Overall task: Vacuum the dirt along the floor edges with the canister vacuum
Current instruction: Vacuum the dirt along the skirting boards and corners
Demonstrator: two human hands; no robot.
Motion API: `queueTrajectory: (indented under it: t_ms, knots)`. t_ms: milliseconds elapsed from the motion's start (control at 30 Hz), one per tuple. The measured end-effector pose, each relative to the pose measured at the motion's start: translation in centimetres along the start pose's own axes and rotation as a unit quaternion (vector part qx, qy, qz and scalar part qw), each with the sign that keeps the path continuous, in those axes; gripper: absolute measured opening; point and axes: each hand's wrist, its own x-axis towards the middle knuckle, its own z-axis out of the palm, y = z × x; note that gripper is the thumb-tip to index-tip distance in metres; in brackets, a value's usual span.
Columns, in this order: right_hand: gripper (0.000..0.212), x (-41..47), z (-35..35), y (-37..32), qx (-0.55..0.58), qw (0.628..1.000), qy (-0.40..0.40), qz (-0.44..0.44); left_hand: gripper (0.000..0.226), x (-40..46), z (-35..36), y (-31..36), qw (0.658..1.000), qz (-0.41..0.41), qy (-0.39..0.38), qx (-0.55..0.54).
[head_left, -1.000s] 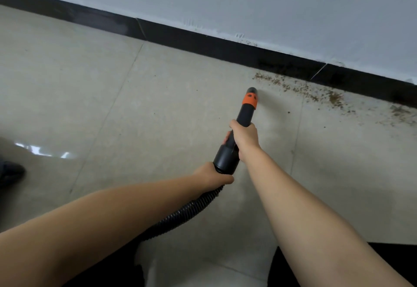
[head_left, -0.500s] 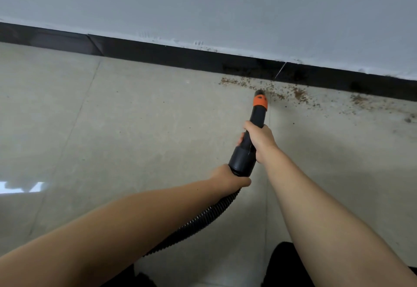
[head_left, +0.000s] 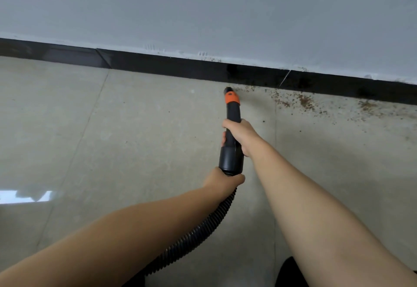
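Observation:
A black vacuum nozzle (head_left: 232, 115) with an orange band points away from me, its tip down at the floor beside the black baseboard (head_left: 171, 66). My right hand (head_left: 240, 136) grips the nozzle's middle. My left hand (head_left: 222, 180) holds the hose end just behind the wide black cuff. The ribbed black hose (head_left: 203, 225) runs back under my left forearm. Brown dirt (head_left: 304, 101) lies scattered along the floor edge to the right of the tip. The canister is out of view.
A pale grey wall (head_left: 203, 11) rises above the baseboard. The floor is large beige tiles (head_left: 135, 140) with a window glare at the left. A dark shape (head_left: 291, 273) sits at the bottom edge near my right arm.
The nozzle tip has moved forward to the baseboard, reaching the left end of the dirt line. Both hands kept their grip.

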Motion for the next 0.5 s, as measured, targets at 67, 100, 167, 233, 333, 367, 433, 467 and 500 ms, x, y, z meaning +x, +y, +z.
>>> queueTrajectory:
  t_ms: [67,100,167,233,333,367,433,467,500]
  knots:
    - [0.012,0.4,1.1,-0.2,0.0,1.0,-0.01,-0.004,0.016,0.2,-0.9,-0.1,1.0,0.0,0.012,0.0]
    - [0.012,0.5,1.4,-0.2,0.003,1.0,-0.012,-0.006,0.017,0.3,-1.3,-0.1,1.0,0.0,0.015,0.003]
    - [0.013,0.9,1.7,-0.4,0.014,1.0,-0.01,-0.008,0.018,0.6,-1.9,0.3,1.0,-0.002,0.017,0.013]
    - [0.014,1.1,1.2,-0.5,0.046,0.999,0.002,0.0,0.019,0.9,-2.1,0.7,0.999,-0.003,0.012,0.032]
    - [0.015,1.1,-0.8,-0.3,0.095,0.995,0.037,0.012,0.019,1.4,-1.4,1.5,0.998,0.003,-0.013,0.069]
    - [0.015,1.1,-1.6,-0.3,0.101,0.994,0.049,0.014,0.018,1.5,-0.9,1.8,0.997,0.007,-0.024,0.075]
    - [0.014,1.1,-3.5,-0.2,0.101,0.992,0.072,0.009,0.018,1.9,0.5,2.4,0.995,0.014,-0.042,0.087]
    - [0.014,1.2,-4.4,-0.2,0.099,0.992,0.083,0.005,0.019,2.1,1.2,2.7,0.994,0.018,-0.048,0.094]
    - [0.013,1.2,-5.2,-0.2,0.094,0.991,0.094,0.001,0.019,2.2,1.8,3.0,0.993,0.021,-0.054,0.101]
